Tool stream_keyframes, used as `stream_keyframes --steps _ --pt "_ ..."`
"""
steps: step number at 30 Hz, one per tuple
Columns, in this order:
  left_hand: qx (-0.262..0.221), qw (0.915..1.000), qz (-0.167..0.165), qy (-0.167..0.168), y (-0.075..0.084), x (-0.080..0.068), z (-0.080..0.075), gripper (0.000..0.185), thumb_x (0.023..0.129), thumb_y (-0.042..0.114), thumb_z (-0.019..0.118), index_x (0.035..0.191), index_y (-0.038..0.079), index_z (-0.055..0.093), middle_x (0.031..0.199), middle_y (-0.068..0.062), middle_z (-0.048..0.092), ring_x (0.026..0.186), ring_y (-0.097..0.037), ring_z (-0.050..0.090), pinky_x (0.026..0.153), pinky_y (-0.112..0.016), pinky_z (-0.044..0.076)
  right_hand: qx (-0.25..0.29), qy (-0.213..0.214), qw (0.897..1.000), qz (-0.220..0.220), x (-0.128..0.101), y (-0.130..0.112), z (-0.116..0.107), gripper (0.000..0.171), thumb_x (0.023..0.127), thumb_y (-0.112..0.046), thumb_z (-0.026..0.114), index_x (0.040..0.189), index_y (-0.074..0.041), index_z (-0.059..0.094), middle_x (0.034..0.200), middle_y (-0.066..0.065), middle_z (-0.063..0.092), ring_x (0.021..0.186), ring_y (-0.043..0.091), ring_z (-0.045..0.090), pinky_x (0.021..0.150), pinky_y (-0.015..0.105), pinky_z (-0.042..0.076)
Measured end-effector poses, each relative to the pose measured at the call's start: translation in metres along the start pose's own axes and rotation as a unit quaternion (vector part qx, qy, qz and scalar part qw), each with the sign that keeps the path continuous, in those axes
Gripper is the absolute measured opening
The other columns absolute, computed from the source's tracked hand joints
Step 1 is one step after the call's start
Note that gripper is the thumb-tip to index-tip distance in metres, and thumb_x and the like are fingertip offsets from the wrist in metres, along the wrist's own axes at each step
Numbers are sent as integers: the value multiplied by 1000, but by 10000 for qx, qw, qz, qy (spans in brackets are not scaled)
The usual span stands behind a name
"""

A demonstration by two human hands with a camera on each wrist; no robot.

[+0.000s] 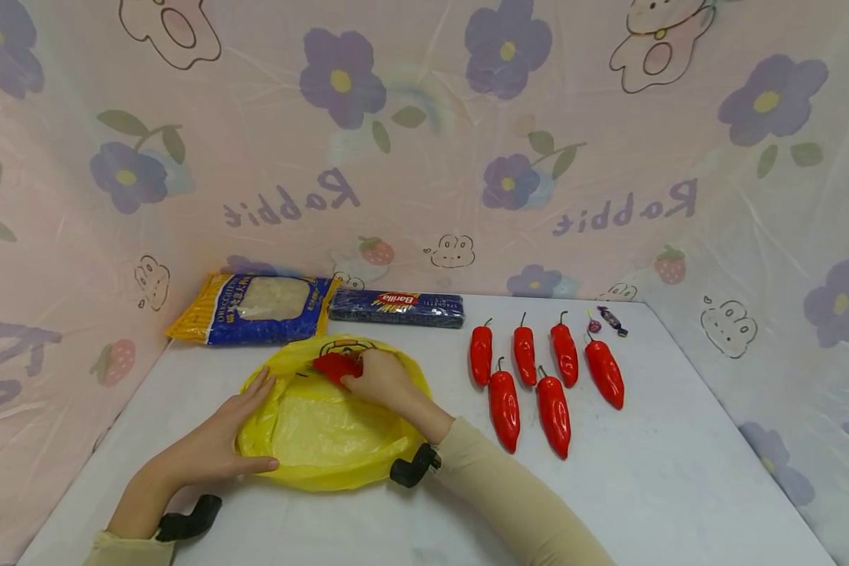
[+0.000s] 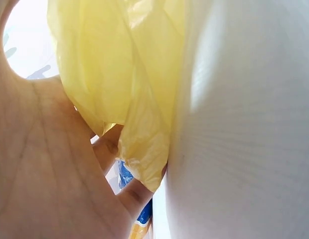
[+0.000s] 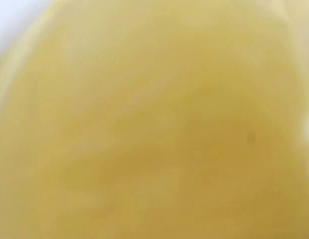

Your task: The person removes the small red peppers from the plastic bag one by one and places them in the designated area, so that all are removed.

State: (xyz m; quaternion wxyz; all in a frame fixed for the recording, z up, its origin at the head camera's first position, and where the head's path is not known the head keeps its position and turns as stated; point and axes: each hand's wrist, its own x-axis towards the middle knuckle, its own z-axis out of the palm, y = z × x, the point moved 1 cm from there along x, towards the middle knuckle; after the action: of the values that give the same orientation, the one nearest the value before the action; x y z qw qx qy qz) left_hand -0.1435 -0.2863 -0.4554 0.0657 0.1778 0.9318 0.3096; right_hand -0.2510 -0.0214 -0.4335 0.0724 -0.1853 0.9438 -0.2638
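Observation:
A yellow plastic bag (image 1: 311, 475) lies spread with its mouth facing up in the head view. My left hand (image 1: 212, 436) rests against its left side, fingers spread and fairly straight, thumb along the near rim. In the left wrist view the yellow bag (image 2: 114, 64) hangs in folds beside the palm, and some fingertips are behind it. My right hand (image 1: 385, 385) reaches over the bag's mouth and holds a red object (image 1: 337, 366), partly covered by the fingers; I cannot tell its kind. Only blurred yellow bag (image 3: 154, 124) fills the right wrist view.
Several red peppers (image 1: 553, 413) lie to the right of the bag. Behind it are a blue-and-yellow packet (image 1: 255, 310) and a dark blue spaghetti pack (image 1: 396, 308). A small wrapped candy (image 1: 612, 321) and a lollipop (image 1: 594, 324) lie at the back right. Patterned cloth walls enclose the white table (image 1: 679, 487).

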Motion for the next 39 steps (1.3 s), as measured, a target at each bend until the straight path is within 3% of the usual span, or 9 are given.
stream_keyframes --steps 5,13,20,30,39 --pt "-30 10000 -13 -24 0 -1 1 121 82 52 88 169 3 19 178 -21 6 151 -65 19 113 -84 23 78 -70 9999 -37 -1 0 1 42 93 -32 82 123 -3 75 93 1 75 76 11 59 72 23 53" --pt "-92 9999 94 17 0 -1 1 121 82 49 88 169 2 19 178 -20 5 150 -65 19 113 -85 22 166 -5 9994 -307 -3 -5 -2 45 92 -29 82 128 -4 74 112 6 78 90 13 66 85 26 58" --pt "-80 10000 47 17 0 0 1 121 82 49 88 169 3 19 178 -19 5 150 -66 18 112 -85 22 89 113 9982 -575 -10 -6 -8 42 91 -27 83 125 -3 74 112 7 78 93 15 67 86 24 58" --pt "-60 10000 38 20 0 -1 1 121 82 50 88 169 4 19 177 -21 7 150 -66 19 113 -85 22 269 -28 9982 -540 -40 -1 -22 39 91 -26 85 123 -9 72 108 4 76 91 14 64 84 23 58" --pt "-43 9999 106 79 -1 -1 2 120 82 50 88 169 5 20 178 -19 5 150 -65 20 113 -84 23 1061 -241 9924 -581 -77 5 -34 37 90 -26 84 122 -12 71 104 3 74 92 13 63 75 19 58"
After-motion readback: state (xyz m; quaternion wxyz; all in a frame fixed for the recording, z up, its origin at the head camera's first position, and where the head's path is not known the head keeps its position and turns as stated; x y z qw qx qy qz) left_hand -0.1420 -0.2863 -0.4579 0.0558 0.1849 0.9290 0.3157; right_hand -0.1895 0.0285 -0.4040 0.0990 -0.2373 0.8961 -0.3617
